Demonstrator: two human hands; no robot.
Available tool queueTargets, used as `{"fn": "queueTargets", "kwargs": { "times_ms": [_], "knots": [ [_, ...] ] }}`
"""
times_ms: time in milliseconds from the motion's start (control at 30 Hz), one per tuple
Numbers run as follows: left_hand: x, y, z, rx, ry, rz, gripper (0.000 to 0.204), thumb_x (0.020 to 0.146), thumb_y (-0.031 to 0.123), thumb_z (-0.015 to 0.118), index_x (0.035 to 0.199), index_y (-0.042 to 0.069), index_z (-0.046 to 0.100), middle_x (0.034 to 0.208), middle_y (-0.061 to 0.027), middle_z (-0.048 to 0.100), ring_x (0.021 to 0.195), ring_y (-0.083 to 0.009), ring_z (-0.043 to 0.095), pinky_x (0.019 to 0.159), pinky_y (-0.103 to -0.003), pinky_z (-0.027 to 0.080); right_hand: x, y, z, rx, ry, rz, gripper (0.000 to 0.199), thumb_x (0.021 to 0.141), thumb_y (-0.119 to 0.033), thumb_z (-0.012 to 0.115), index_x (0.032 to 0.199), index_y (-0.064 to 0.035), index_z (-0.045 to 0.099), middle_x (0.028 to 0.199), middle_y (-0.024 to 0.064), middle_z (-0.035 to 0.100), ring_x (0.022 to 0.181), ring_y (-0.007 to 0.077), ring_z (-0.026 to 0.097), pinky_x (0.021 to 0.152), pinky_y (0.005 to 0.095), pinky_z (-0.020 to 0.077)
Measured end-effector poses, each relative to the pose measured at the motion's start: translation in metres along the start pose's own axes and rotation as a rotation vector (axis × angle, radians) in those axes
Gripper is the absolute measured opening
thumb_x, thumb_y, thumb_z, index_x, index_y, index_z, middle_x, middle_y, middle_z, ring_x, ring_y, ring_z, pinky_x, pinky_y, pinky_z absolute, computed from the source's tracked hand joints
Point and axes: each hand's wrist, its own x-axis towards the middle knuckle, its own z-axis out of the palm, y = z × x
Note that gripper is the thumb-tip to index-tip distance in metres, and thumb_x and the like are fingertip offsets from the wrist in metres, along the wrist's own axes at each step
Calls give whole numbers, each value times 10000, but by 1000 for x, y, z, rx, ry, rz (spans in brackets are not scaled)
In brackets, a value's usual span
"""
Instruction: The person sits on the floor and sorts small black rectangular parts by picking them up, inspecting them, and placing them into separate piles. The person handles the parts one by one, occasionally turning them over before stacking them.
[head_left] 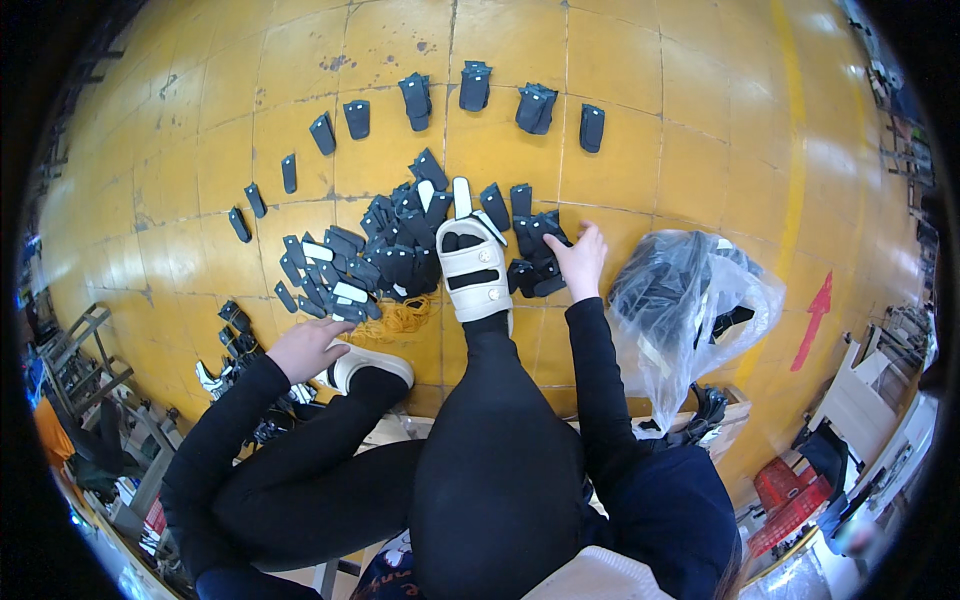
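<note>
Black-clad legs (497, 450) fill the lower centre; a clear bag (690, 300) bulges at right. Left hand (306, 350) curls left of centre, its grip impossible to tell; right hand (582, 262) parts thumb from fingers beside dark pads (533, 233) heaped mid-frame. Pads look light, flexible; pinch an edge.

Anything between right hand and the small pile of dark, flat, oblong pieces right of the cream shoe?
Nothing visible: the right hand is at the right edge of the small pile. The cream strapped shoe is on the pile's left, not between.
</note>
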Motion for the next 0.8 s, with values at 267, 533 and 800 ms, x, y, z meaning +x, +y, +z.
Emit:
{"fn": "queueTargets", "kwargs": {
  "times_ms": [267, 533, 800],
  "knots": [
    [11, 2, 8, -23, 10, 36, 363, 887, 258, 573, 1185, 51, 551, 1041, -177, 623, 985, -348, 593, 866, -421, 470, -7, -28, 10, -52, -130, 15, 528, 660, -319, 803, 1019, -2, 581, 1080, 196, 572, 1029, 357, 505, 896, 426, 408],
    [21, 6, 17, -21, -53, 51, 373, 890, 267, 570, 1193, 50, 545, 1039, -192, 626, 989, -346, 595, 871, -420, 467, -18, -24, 23, 324, -172, -103, 413, 728, -124, 738, 1081, 7, 567, 1054, 183, 551, 1033, 355, 512, 912, 408, 421],
    [73, 21, 15, 39, 3, 110, 354, 885, 284, 570, 1161, 62, 564, 972, -157, 619, 936, -325, 605, 808, -420, 489, -6, -21, 19, 128, 74, -230, 339, 773, -208, 714, 1046, -39, 605, 1034, 152, 557, 1001, 338, 510, 886, 436, 402]
  ]
}}
